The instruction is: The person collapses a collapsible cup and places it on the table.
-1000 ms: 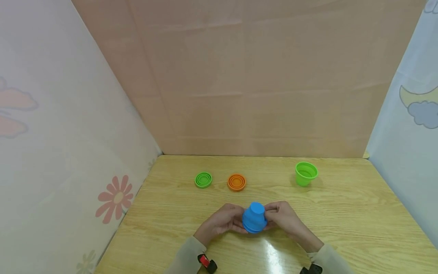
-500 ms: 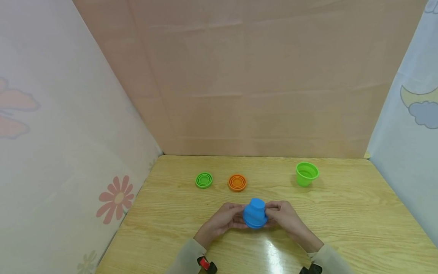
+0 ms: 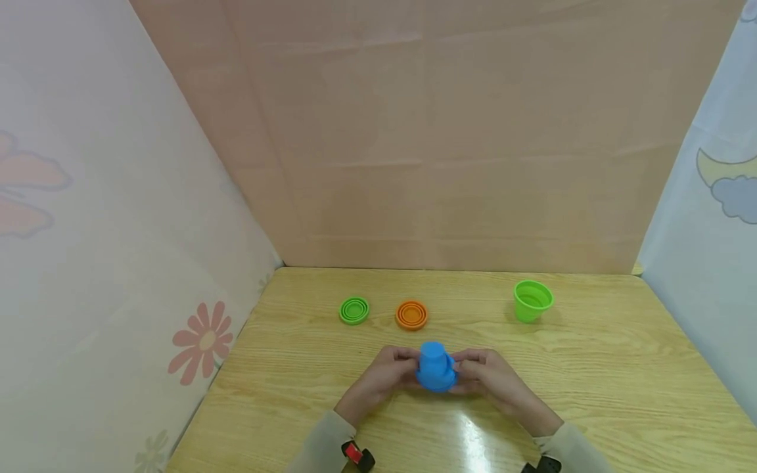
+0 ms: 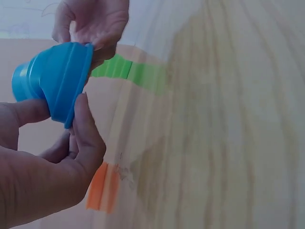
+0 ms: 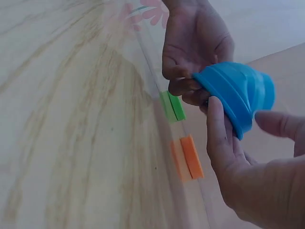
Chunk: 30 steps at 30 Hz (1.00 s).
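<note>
1. We find the blue, stepped, rubbery-looking cup (image 3: 436, 374) between the fingers, rim down, narrow base up.
2. We see the left hand (image 3: 386, 378) and right hand (image 3: 492, 379) pinching it, fingers at the rim, thumbs against the wall.
3. We judge it light, pliable and hard to break.
4. We reckon the rim, between the fingertips, gives the firmest hold.

no readable text, no legible label or brand, no number, no sign in any view
</note>
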### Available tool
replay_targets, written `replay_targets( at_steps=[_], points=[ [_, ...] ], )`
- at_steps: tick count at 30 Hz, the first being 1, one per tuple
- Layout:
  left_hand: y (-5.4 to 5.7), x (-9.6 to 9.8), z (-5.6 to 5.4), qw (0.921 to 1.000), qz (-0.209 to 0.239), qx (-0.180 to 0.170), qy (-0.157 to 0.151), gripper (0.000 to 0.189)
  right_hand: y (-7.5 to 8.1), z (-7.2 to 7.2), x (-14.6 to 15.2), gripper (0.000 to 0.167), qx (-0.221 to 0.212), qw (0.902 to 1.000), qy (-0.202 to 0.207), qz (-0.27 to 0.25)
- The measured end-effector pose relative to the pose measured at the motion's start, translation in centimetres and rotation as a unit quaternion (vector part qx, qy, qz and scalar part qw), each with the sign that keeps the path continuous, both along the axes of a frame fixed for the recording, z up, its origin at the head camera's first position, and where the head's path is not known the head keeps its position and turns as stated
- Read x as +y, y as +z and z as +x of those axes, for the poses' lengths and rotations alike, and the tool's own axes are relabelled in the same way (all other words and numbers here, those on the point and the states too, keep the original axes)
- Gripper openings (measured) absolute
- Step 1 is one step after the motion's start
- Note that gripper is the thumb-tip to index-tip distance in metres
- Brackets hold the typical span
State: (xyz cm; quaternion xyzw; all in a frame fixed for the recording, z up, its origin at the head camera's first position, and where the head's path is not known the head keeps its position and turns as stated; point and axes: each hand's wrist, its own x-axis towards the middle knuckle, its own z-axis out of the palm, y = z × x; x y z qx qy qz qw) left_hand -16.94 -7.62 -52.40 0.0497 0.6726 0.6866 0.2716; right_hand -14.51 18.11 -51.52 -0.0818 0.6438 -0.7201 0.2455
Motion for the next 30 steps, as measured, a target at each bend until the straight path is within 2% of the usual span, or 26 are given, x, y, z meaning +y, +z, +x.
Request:
replay_targets(
  at_steps=[3,7,12,17,20,23,26,30],
  points=[
    [-0.1,0.2,0.0,0.9991,-0.03,0.017,0.025,0.032,0.1,0.0,0.1,0.058,-0.002,0.9995,0.026,-0.018],
    [-0.1,0.5,-0.1,0.9966,-0.061,0.036,0.042,0.033,0.0,0.0,0.0,0.068,0.0,0.9996,0.029,-0.002],
    [0.1,1.1,0.2,0.9915,-0.095,0.067,0.058,0.031,-0.2,-0.1,-0.3,0.071,0.009,0.9989,0.0,0.047],
    [0.5,1.8,0.6,0.9871,-0.112,0.094,0.064,0.029,-0.6,-0.1,-0.8,0.064,0.014,0.9968,-0.032,0.071],
    [0.6,2.2,0.7,0.989,-0.104,0.085,0.061,0.029,-0.7,0.0,-0.9,0.058,0.012,0.9956,-0.051,0.078],
    [0.5,2.1,0.7,0.9939,-0.077,0.062,0.048,0.031,-0.6,0.1,-0.9,0.057,0.008,0.9939,-0.064,0.089],
    [0.4,1.7,0.5,0.9987,-0.032,0.034,0.019,0.036,-0.3,0.2,-0.6,0.06,0.003,0.9932,-0.07,0.093],
    [0.5,1.3,0.3,0.9998,0.005,0.015,-0.016,0.043,0.0,0.2,-0.2,0.062,-0.005,0.9951,-0.064,0.075]
  ],
)
